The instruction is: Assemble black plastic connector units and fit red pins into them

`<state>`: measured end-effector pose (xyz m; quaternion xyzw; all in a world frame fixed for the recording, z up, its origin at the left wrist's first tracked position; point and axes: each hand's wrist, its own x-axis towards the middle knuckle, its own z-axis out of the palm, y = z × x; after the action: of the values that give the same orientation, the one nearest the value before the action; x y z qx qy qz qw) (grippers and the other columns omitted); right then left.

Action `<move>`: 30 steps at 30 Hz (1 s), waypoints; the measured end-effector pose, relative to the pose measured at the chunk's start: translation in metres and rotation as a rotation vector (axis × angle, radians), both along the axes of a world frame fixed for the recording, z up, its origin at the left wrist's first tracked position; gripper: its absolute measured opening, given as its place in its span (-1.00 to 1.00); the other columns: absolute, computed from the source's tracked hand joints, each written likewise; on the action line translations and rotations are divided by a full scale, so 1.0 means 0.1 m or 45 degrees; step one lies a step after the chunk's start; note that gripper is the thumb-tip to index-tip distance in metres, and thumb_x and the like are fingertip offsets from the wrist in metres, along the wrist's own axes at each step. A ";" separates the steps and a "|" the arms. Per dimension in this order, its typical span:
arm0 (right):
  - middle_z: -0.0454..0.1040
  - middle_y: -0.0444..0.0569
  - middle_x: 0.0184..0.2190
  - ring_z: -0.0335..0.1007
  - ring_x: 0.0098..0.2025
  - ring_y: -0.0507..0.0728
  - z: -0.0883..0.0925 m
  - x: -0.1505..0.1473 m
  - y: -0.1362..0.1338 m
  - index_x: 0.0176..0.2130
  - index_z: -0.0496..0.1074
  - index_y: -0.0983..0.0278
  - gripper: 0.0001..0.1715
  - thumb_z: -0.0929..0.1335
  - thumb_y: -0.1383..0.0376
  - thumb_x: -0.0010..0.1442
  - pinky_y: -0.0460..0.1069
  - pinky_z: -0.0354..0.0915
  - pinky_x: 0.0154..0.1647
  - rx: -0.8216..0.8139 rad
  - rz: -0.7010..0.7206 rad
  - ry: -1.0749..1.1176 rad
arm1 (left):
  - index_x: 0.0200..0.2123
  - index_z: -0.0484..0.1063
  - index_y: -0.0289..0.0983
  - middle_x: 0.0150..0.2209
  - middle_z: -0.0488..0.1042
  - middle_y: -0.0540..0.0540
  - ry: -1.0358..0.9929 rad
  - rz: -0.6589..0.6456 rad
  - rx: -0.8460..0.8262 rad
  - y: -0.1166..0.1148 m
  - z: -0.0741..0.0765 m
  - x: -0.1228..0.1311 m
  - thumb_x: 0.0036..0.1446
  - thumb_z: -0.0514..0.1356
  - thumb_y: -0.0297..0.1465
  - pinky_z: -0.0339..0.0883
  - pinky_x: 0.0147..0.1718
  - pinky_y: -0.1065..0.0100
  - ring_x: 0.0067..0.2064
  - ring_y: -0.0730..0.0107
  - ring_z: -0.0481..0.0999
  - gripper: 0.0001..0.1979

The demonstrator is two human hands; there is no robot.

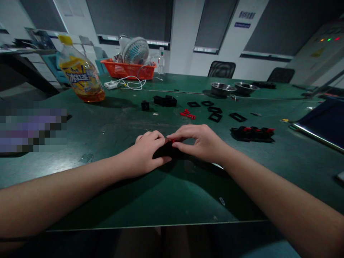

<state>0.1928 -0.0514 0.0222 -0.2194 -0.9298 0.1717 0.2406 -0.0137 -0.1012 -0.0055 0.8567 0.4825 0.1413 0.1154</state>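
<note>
Over the near middle of the green table, my left hand (149, 150) is closed around a black plastic part (162, 152), mostly hidden under the fingers. Thumb and fingertips of my right hand (200, 142) pinch a small red plastic piece (173, 141) at the top of that black part. Beyond the hands lie several loose red pieces (188, 114). Thin black rectangular frames (215, 117) are scattered behind my right hand. Black blocks (165, 101) sit in a group farther back, and one small black block (145, 105) stands left of them. Black assemblies with red pieces (252, 134) rest to the right.
A bottle with a yellow cap (80, 75) stands at the left. At the back are an orange basket (126, 70) holding a fan (135, 51), a white cable (134, 83) and two metal bowls (222, 89). A dark blue object (322, 125) lies at the right edge.
</note>
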 end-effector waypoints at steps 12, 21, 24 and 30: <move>0.60 -0.01 -0.21 0.50 -0.20 0.09 -0.02 0.01 0.01 -0.12 0.56 0.26 -0.73 0.37 0.36 0.16 0.00 0.38 -0.15 -0.049 -0.014 0.031 | 0.05 0.36 -0.25 0.00 0.36 -0.20 0.007 -0.010 0.005 0.00 0.01 -0.01 0.20 0.11 -0.21 0.22 0.04 -0.02 0.03 0.05 0.33 -0.60; 0.60 0.00 -0.22 0.50 -0.20 0.09 -0.04 0.01 0.05 -0.11 0.56 0.26 -0.73 0.38 0.36 0.16 -0.02 0.37 -0.15 -0.030 0.047 0.063 | 0.06 0.36 -0.27 0.01 0.34 -0.21 0.042 0.033 -0.022 0.00 0.02 0.02 0.18 0.13 -0.20 0.21 0.04 -0.02 0.05 0.03 0.31 -0.58; 0.60 -0.01 -0.23 0.50 -0.21 0.09 -0.03 0.01 0.04 -0.11 0.56 0.25 -0.72 0.38 0.37 0.16 -0.01 0.37 -0.15 -0.040 0.038 0.053 | 0.07 0.36 -0.27 0.01 0.34 -0.21 0.033 0.026 -0.014 0.00 0.02 0.02 0.18 0.13 -0.19 0.21 0.04 -0.02 0.05 0.03 0.31 -0.57; 0.59 0.01 -0.24 0.49 -0.21 0.09 -0.04 0.03 0.05 -0.10 0.55 0.28 -0.72 0.37 0.37 0.17 0.00 0.37 -0.15 -0.005 0.066 0.044 | 0.06 0.37 -0.28 0.02 0.34 -0.22 0.064 0.037 -0.029 0.00 0.02 0.03 0.18 0.14 -0.21 0.21 0.03 -0.02 0.05 0.03 0.30 -0.58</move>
<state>0.1956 -0.0467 0.0181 -0.1927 -0.9305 0.1836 0.2517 -0.0110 -0.1010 -0.0030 0.8515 0.4992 0.1160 0.1111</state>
